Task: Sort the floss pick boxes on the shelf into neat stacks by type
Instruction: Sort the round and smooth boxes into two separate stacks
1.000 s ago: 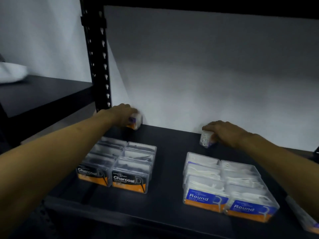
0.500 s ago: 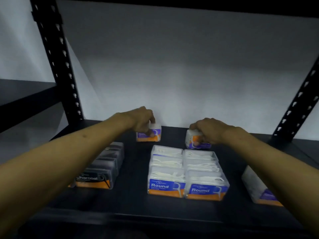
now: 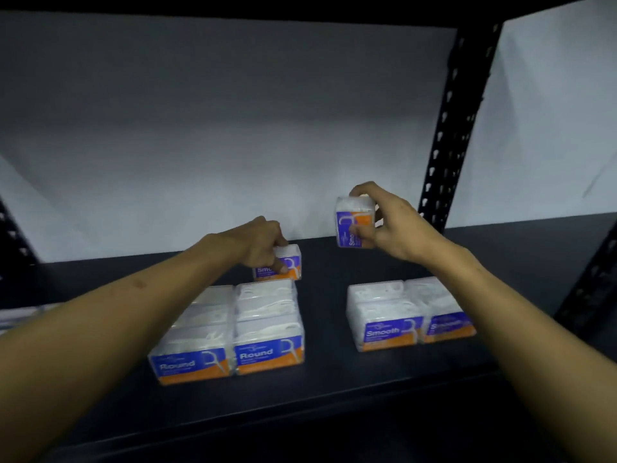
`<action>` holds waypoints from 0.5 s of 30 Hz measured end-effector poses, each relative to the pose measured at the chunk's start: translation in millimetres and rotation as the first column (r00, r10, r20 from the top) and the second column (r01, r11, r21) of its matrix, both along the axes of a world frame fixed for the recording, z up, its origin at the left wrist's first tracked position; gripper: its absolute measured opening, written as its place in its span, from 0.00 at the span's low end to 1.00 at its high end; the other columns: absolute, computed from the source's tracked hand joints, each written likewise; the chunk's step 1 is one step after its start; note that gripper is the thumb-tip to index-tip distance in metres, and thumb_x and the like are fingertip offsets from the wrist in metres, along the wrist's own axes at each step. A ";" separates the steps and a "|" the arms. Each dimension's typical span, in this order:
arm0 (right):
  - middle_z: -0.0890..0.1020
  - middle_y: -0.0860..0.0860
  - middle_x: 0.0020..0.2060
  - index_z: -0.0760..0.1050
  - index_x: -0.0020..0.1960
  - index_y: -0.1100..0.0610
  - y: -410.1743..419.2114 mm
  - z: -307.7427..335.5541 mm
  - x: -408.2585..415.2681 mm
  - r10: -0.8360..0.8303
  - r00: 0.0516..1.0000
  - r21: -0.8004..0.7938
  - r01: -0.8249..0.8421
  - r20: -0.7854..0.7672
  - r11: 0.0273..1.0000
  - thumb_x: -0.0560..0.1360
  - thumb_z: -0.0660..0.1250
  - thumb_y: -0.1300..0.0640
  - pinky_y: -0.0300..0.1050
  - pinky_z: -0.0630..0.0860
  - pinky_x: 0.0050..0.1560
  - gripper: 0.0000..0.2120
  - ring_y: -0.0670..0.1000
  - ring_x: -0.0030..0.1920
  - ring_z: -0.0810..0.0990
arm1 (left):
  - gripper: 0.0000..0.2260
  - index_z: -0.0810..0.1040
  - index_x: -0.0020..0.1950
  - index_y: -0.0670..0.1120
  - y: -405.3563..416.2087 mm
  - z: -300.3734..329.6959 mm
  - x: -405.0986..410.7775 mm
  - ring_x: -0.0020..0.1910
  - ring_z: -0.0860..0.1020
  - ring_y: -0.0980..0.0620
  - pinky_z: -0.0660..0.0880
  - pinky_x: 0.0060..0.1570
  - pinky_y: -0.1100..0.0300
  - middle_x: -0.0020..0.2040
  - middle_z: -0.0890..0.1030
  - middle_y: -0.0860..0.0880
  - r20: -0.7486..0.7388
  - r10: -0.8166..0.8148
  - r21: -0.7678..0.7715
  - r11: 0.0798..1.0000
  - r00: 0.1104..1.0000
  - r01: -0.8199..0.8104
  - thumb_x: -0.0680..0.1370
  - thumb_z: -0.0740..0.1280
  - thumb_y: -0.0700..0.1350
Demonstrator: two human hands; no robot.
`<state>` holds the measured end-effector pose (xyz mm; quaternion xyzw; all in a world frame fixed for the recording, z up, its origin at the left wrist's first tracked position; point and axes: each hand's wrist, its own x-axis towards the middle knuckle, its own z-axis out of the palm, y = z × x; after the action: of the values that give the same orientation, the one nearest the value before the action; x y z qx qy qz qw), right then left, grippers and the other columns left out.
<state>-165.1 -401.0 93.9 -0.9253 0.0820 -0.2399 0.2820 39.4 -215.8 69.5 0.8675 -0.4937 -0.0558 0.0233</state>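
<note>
— Why has the right hand (image 3: pixel 394 228) got that box (image 3: pixel 354 222) up in the air, turned on its end?

— Fingers over the top, thumb on the label, clamped round it. It reads "Smooth", and it hangs above and behind the Smooth pile (image 3: pixel 409 312) on the right of the shelf (image 3: pixel 334 389), so I'd guess it's headed there. Tipped like that, probably just how it came up in the grip; it would need turning flat before it sits square.

— And the left hand (image 3: pixel 260 245)?

— Down on another Smooth box (image 3: pixel 278 264) sitting on the shelf board just behind the Round pile (image 3: pixel 230 329). Fingers curled over its top, one fingertip pressed on the label. It looks like a hold, not a mere touch.

— That one's in the wrong spot, then?

— By my reckoning, yes: it's a Smooth tucked behind the Rounds, well apart from its own kind. Both piles sit with labels facing out, two boxes wide, so the types read at a glance
</note>
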 end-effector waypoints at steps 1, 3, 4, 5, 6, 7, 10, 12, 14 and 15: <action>0.80 0.48 0.46 0.71 0.58 0.49 -7.4 -1.0 -7.1 -0.013 0.999 0.049 0.011 0.043 0.999 0.73 0.75 0.58 0.38 0.79 0.35 0.18 0.47 0.42 0.81 | 0.27 0.81 0.63 0.46 -9.0 -0.3 -4.4 0.44 0.79 0.51 0.75 0.46 0.59 0.47 0.80 0.50 0.007 -0.009 0.002 1.000 1.000 0.009 0.70 0.76 0.60; 0.82 0.51 0.45 0.73 0.54 0.52 -22.5 -3.8 -18.8 -0.055 0.992 0.155 0.036 0.116 0.987 0.69 0.77 0.58 0.45 0.80 0.40 0.18 0.49 0.41 0.82 | 0.27 0.81 0.65 0.45 -25.2 1.0 -12.0 0.46 0.80 0.50 0.76 0.48 0.58 0.50 0.82 0.48 -0.006 -0.013 0.000 1.000 1.000 0.013 0.70 0.76 0.59; 0.83 0.53 0.44 0.72 0.52 0.54 -29.5 -5.3 -24.5 -0.079 0.987 0.206 0.050 0.137 0.977 0.68 0.78 0.58 0.46 0.79 0.41 0.18 0.49 0.40 0.82 | 0.27 0.81 0.64 0.44 -32.0 1.9 -16.0 0.47 0.80 0.50 0.77 0.49 0.57 0.53 0.83 0.47 -0.015 -0.015 0.002 1.000 1.000 0.015 0.71 0.76 0.58; 0.83 0.55 0.44 0.71 0.52 0.56 -36.3 -7.4 -29.8 -0.104 0.984 0.249 0.065 0.146 0.966 0.68 0.78 0.59 0.47 0.78 0.42 0.19 0.50 0.40 0.82 | 0.26 0.81 0.64 0.44 -38.2 2.7 -20.1 0.48 0.80 0.50 0.77 0.49 0.58 0.53 0.84 0.46 -0.018 -0.022 0.004 1.000 1.000 0.022 0.72 0.75 0.57; 0.83 0.56 0.45 0.70 0.52 0.58 -42.7 -9.7 -35.1 -0.124 0.981 0.287 0.076 0.153 0.955 0.68 0.78 0.60 0.49 0.79 0.44 0.20 0.52 0.42 0.83 | 0.25 0.81 0.64 0.44 -43.9 3.0 -23.9 0.47 0.80 0.51 0.76 0.47 0.59 0.53 0.84 0.47 -0.019 -0.027 0.005 1.000 0.999 0.027 0.72 0.75 0.56; 0.83 0.57 0.46 0.68 0.53 0.58 -48.7 -12.4 -40.3 -0.134 0.978 0.325 0.077 0.159 0.943 0.68 0.78 0.61 0.51 0.79 0.46 0.21 0.52 0.43 0.83 | 0.24 0.81 0.64 0.44 -49.1 2.9 -27.9 0.47 0.79 0.51 0.74 0.46 0.60 0.53 0.84 0.47 -0.021 -0.031 0.003 1.000 0.999 0.031 0.72 0.75 0.56; 0.83 0.55 0.46 0.70 0.59 0.52 -65.2 -18.8 -53.9 -0.119 0.978 0.365 0.049 0.172 0.930 0.70 0.76 0.63 0.51 0.80 0.50 0.22 0.50 0.44 0.83 | 0.25 0.79 0.67 0.44 -61.5 1.0 -40.2 0.48 0.78 0.52 0.73 0.47 0.61 0.57 0.82 0.46 -0.036 -0.026 -0.006 1.000 0.999 0.026 0.73 0.74 0.55; 0.83 0.56 0.47 0.73 0.61 0.50 -75.3 -21.1 -60.0 -0.110 0.983 0.358 0.050 0.148 0.933 0.71 0.75 0.63 0.50 0.81 0.51 0.22 0.51 0.46 0.84 | 0.26 0.78 0.68 0.44 -68.3 -0.5 -46.8 0.51 0.78 0.51 0.73 0.48 0.61 0.60 0.81 0.46 -0.044 -0.026 -0.006 1.000 0.999 0.026 0.74 0.74 0.55; 0.83 0.57 0.48 0.74 0.56 0.55 -85.5 -24.0 -63.9 -0.115 0.989 0.385 0.071 0.093 0.920 0.71 0.75 0.65 0.53 0.82 0.50 0.18 0.52 0.49 0.84 | 0.27 0.77 0.69 0.44 -73.6 0.2 -52.7 0.54 0.79 0.49 0.75 0.51 0.59 0.62 0.80 0.46 -0.060 -0.020 0.016 1.000 0.998 0.021 0.74 0.73 0.56; 0.83 0.56 0.48 0.73 0.55 0.57 -90.8 -26.3 -65.0 -0.128 0.991 0.388 0.100 0.047 0.916 0.71 0.75 0.65 0.53 0.83 0.48 0.17 0.53 0.49 0.85 | 0.27 0.76 0.69 0.45 -75.5 1.0 -55.8 0.55 0.79 0.49 0.75 0.53 0.58 0.62 0.80 0.46 -0.065 -0.015 0.032 0.999 0.998 0.017 0.75 0.72 0.57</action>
<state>-230.2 -491.8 67.6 -0.8363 0.1712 -0.2682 0.4464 -16.4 -291.2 70.6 0.8617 -0.4985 -0.0921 0.0244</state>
